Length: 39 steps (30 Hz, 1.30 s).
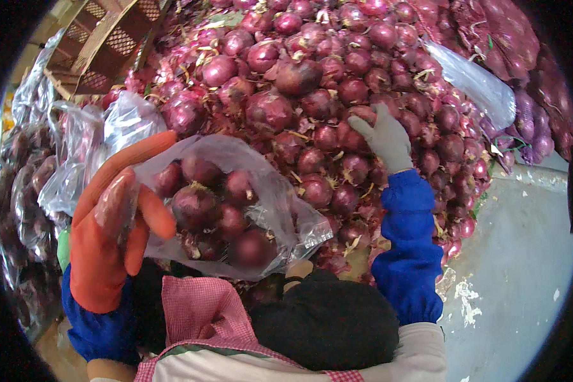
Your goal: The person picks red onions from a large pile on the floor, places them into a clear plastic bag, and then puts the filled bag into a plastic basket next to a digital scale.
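My left hand (102, 238), in an orange rubber glove, grips the left side of a clear plastic bag (248, 157). Part of the film lies over its fingers. The mouth of the bag gapes toward me, with several red onions (195, 207) inside. Up and to the right, my right hand (387, 136), in a grey glove, reaches onto a large heap of red onions (270, 110). Its thumb and a finger are spread by an onion (362, 112) there. The underside of that hand is hidden, so whether it grips the onion does not show.
Filled clear bags (26, 191) are stacked at the left, near loose plastic film (131, 117). A brown plastic crate (110, 47) tilts at the upper left. A rolled plastic sheet (477, 86) and red mesh sacks (499, 36) lie upper right. Grey floor (515, 238) shows at the right.
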Tool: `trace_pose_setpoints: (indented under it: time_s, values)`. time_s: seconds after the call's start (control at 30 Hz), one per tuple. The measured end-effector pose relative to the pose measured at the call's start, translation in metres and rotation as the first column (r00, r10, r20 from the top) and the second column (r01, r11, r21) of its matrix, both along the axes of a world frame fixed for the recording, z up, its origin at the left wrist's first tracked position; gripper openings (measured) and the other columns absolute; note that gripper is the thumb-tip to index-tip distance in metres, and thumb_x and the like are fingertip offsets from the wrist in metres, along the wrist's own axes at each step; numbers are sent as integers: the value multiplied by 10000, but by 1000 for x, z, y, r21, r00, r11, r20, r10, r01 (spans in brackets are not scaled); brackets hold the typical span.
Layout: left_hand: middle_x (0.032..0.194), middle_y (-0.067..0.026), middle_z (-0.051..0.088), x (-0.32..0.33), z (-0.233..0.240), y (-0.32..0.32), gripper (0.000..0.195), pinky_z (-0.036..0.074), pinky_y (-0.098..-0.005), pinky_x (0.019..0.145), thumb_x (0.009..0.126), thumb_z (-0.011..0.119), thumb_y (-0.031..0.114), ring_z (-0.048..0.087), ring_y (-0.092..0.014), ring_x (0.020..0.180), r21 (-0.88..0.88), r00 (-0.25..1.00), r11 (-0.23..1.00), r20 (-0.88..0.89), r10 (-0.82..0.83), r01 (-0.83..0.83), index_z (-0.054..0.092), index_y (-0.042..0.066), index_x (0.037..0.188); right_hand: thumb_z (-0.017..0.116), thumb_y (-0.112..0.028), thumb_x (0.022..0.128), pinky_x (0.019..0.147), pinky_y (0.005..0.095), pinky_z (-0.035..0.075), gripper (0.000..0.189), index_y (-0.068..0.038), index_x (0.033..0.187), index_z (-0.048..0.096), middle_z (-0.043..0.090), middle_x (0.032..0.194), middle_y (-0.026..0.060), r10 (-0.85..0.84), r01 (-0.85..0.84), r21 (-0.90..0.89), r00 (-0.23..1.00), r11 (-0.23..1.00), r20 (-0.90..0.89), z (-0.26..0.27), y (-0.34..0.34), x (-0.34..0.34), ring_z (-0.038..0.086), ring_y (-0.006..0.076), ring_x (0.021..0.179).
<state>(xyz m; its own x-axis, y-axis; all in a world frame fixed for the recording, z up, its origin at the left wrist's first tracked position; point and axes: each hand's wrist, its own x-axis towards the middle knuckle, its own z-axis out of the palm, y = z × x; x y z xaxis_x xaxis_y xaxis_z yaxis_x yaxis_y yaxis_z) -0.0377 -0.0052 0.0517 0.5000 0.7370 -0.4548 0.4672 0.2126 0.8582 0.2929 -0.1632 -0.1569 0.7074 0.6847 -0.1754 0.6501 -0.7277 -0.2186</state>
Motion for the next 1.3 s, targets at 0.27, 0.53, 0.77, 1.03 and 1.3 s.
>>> trace_pose_setpoints:
  time_s: [0.27, 0.53, 0.77, 1.03, 1.3]
  values:
    - [589, -25, 573, -9, -7, 7, 476, 196, -180, 319, 966, 369, 325, 280, -27, 324, 5, 999, 999, 12, 40, -40, 501, -9, 1278, 540, -445, 863, 761, 492, 488, 425, -48, 1010, 577, 657, 913, 205, -33, 65, -287, 993, 956, 114, -22, 23, -4, 630, 381, 885]
    - [617, -48, 593, -15, -4, 7, 442, 230, -187, 322, 964, 369, 292, 319, -49, 333, -81, 1000, 997, 30, 10, -7, 507, 11, 1276, 560, -423, 863, 622, 452, 459, 457, -6, 680, 587, 591, 683, 202, -143, 151, 245, 989, 958, -49, -65, -56, 20, 595, 353, 655]
    - [684, -76, 631, -13, 2, 6, 418, 283, -184, 364, 960, 362, 249, 351, -55, 354, -145, 999, 989, 30, -23, 27, 496, 38, 1295, 625, -364, 821, 568, 453, 417, 411, -13, 625, 540, 545, 625, 189, -99, 64, 303, 990, 951, 104, -69, -57, 22, 543, 359, 592]
    - [653, -59, 611, -10, -7, 6, 450, 251, -178, 351, 962, 355, 293, 325, -44, 348, -81, 999, 996, -9, -38, 37, 497, 18, 1288, 674, -188, 809, 444, 328, 322, 364, 11, 575, 481, 403, 506, 132, 49, -140, 541, 983, 829, 179, 20, -48, -11, 402, 150, 441]
    - [699, -91, 639, -1, -15, 15, 418, 290, -185, 349, 963, 364, 246, 364, -60, 342, -174, 991, 978, 81, -102, 115, 494, 11, 1283, 640, -177, 815, 452, 299, 362, 239, -12, 646, 605, 509, 537, 73, 530, -296, 664, 829, 686, -178, 124, -14, -108, 515, 166, 478]
